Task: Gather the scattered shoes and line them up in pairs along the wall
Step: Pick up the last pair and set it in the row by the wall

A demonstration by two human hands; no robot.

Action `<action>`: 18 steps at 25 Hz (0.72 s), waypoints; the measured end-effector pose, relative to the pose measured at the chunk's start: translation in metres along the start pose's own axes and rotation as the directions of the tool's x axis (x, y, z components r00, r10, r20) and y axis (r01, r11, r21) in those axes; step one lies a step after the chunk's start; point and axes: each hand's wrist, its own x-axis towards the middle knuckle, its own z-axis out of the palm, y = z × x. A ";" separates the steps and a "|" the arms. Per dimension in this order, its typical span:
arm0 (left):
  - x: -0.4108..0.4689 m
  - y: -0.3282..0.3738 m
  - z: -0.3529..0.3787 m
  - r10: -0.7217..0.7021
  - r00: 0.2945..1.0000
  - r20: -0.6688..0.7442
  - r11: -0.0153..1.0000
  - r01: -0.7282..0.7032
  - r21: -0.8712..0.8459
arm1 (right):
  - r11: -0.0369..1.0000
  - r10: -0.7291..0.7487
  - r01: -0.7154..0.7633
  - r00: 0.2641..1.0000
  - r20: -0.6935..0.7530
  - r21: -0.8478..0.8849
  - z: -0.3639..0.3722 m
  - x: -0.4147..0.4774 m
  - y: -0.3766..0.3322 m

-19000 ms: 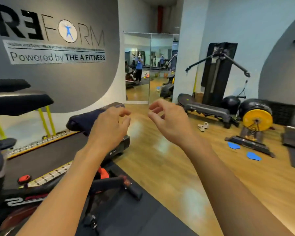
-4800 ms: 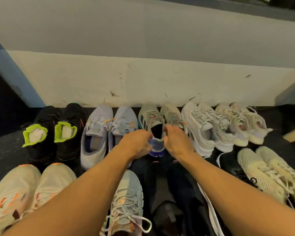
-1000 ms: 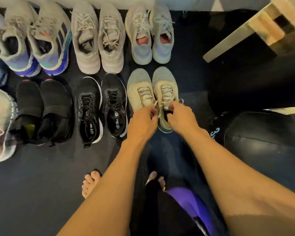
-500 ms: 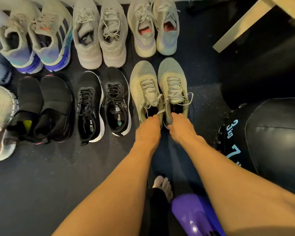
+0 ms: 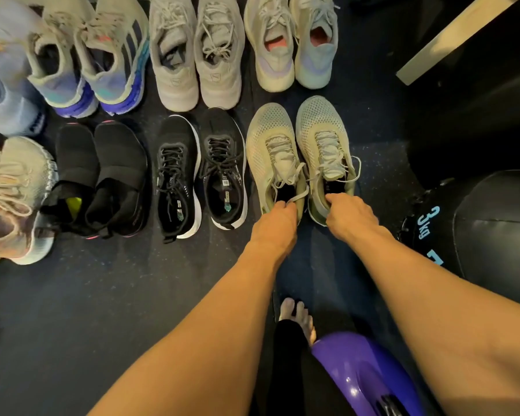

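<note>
While both mesh shoes stand side by side on the dark floor, toes pointing away from the person, each is held at its heel. Left hand: fingers curled over the heel rim of the left mesh shoe, gripping it; a loose lace lies across the knuckles. Right hand: fingers curled over the heel rim of the right mesh shoe, gripping likewise. How far the fingertips reach into either shoe cannot be told.

Positions relative to the mesh shoes:
- Just left: black laced pair, parallel, nearly touching.
- Further left: black strap pair.
- Directly beyond the toes: pale pair with pink linings.
- Beyond and left: grey pair, heels toward the person.
- Right: black medicine ball marked "3kg", apart from the shoes.
- Behind the heels, nearer the person: a bare foot and a purple rounded object.
</note>
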 end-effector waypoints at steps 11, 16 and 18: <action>-0.087 -0.149 -0.060 -0.454 0.878 -0.151 0.887 0.428 -0.174 | 0.932 -0.335 0.315 0.938 0.089 0.180 0.057 -0.072 -0.173; -0.071 -0.166 -0.036 -0.251 0.962 -0.106 0.958 0.231 -0.171 | 0.976 -0.199 0.190 0.976 0.083 0.106 0.091 -0.053 -0.188; -0.070 -0.167 -0.033 -0.224 0.966 -0.127 0.963 0.201 -0.178 | 0.971 -0.230 0.227 0.972 0.038 0.068 0.098 -0.052 -0.189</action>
